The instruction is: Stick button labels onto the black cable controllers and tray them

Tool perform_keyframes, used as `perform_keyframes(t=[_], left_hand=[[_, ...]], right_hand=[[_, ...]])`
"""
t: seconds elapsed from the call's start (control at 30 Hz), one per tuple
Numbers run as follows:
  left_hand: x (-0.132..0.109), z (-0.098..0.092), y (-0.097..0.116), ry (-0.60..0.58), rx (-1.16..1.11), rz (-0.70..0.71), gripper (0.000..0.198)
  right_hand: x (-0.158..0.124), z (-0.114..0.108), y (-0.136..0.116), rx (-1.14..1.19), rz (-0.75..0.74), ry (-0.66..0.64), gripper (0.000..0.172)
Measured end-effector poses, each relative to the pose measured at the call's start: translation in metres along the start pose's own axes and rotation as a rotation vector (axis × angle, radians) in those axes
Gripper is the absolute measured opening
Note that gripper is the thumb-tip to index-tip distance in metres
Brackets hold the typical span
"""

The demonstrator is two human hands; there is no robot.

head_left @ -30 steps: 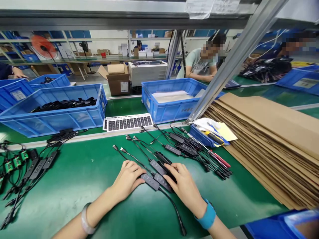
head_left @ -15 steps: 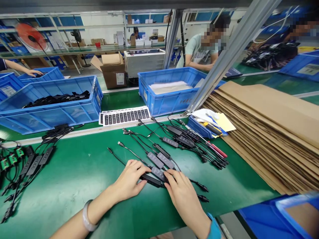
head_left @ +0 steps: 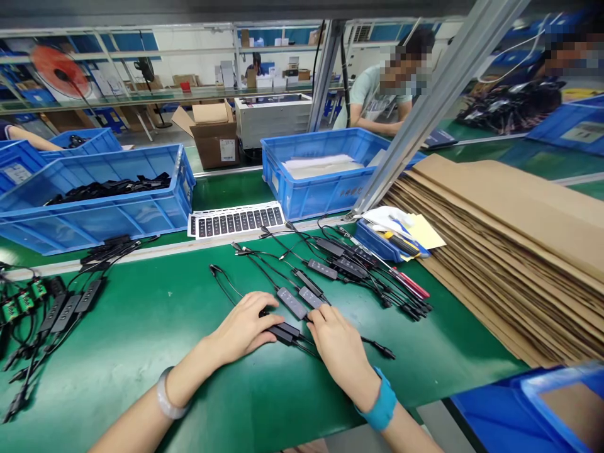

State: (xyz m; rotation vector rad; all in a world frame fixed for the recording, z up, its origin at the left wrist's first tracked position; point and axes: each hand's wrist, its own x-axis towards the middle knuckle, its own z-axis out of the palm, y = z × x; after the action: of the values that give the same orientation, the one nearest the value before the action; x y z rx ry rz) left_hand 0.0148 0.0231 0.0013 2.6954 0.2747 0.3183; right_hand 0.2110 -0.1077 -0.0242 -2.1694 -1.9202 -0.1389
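Note:
My left hand (head_left: 246, 326) is closed around the left ends of two black inline cable controllers (head_left: 285, 332), which lie side by side on the green worktop. Their USB plug ends (head_left: 213, 270) stick out behind that hand. The fingers of my right hand (head_left: 337, 346) are bent and close together on the near end of another cable controller (head_left: 310, 297); the fingertips partly hide it. Just left of it lies a grey-faced controller (head_left: 291, 303) with small buttons. Farther back, several more controllers (head_left: 323, 269) rest in a tangle of cables.
Controllers with green boards (head_left: 24, 301) lie at the left. A label sheet (head_left: 238, 220) sits between two blue crates (head_left: 94, 217) (head_left: 321, 195). Flattened cardboard (head_left: 509, 251) is stacked at right, beside a small tool tray (head_left: 380, 242) and red-handled screwdrivers (head_left: 409, 283). A metal post slants overhead. Co-workers are nearby.
Both hands have moved slightly up the table. A second controller is now beside the first in my left hand, and my right fingers have shifted to another controller behind.

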Motion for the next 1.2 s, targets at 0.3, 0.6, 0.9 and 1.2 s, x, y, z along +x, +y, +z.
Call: perform_keyframes(t=[0.3, 0.6, 0.9, 1.2], left_hand=[[0.010, -0.003, -0.005, -0.094, -0.199, -0.001, 0.041], [0.014, 0.008, 0.000, -0.072, -0.032, 0.067, 0.045], [0.012, 0.018, -0.001, -0.112, 0.056, 0.081, 0.077], [0.014, 0.014, 0.001, -0.128, 0.057, 0.058, 0.077]], right_hand=[[-0.004, -0.010, 0.022, 0.168, 0.068, 0.041, 0.018], [0.005, -0.011, 0.016, 0.317, -0.073, -0.060, 0.014], [0.045, -0.003, 0.030, 0.203, 0.018, -0.024, 0.023], [0.049, -0.013, 0.052, 0.476, -0.032, -0.057, 0.023]])
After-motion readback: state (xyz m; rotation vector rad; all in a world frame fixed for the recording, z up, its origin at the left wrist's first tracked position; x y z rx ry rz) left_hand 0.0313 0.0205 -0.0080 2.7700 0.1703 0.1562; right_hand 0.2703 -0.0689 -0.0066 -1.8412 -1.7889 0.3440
